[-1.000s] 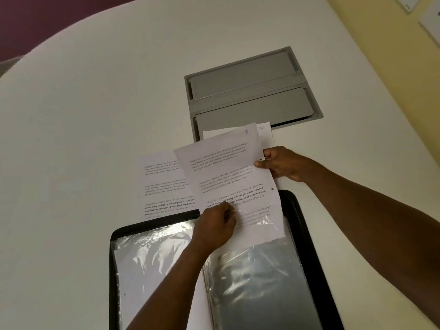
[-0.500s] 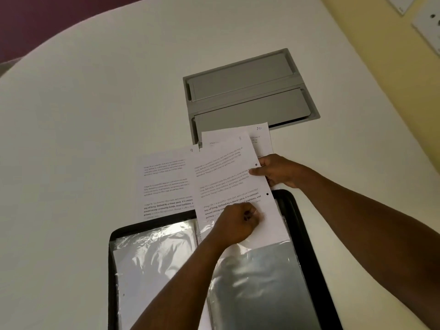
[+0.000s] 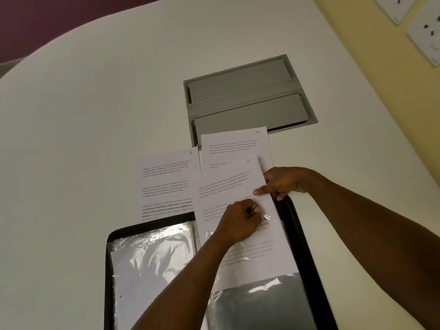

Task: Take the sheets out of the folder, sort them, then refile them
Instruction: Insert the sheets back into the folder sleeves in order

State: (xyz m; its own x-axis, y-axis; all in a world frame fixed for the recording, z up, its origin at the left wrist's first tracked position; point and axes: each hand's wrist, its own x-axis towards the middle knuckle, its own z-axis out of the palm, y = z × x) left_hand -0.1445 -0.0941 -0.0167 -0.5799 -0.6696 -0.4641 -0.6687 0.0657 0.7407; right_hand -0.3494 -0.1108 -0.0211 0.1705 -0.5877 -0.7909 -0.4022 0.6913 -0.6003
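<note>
An open black folder (image 3: pixel 306 246) with clear plastic sleeves lies at the table's near edge. A printed sheet marked 8 (image 3: pixel 228 182) sits partway inside the right-hand sleeve (image 3: pixel 259 303), its top half sticking out. My left hand (image 3: pixel 238 222) pinches the sleeve's top edge over that sheet. My right hand (image 3: pixel 283 182) pinches the sheet's right edge, thumb on top. A sheet marked 9 (image 3: pixel 166 177) lies flat beyond the folder on the left, and a sheet marked 10 (image 3: pixel 234 144) lies beyond it on the right. The left sleeve (image 3: pixel 152 263) holds a white page.
A grey hinged cable hatch (image 3: pixel 247 98) is set into the white table (image 3: pixel 83 127) just past the sheets. A yellow wall with white sockets (image 3: pixel 426 29) stands at the right. The table's curved far edge meets a dark purple floor at the upper left.
The sheet marked 8 has slid down deeper into the right sleeve and straightened. Both hands moved down and right with it, uncovering more of sheets 9 and 10.
</note>
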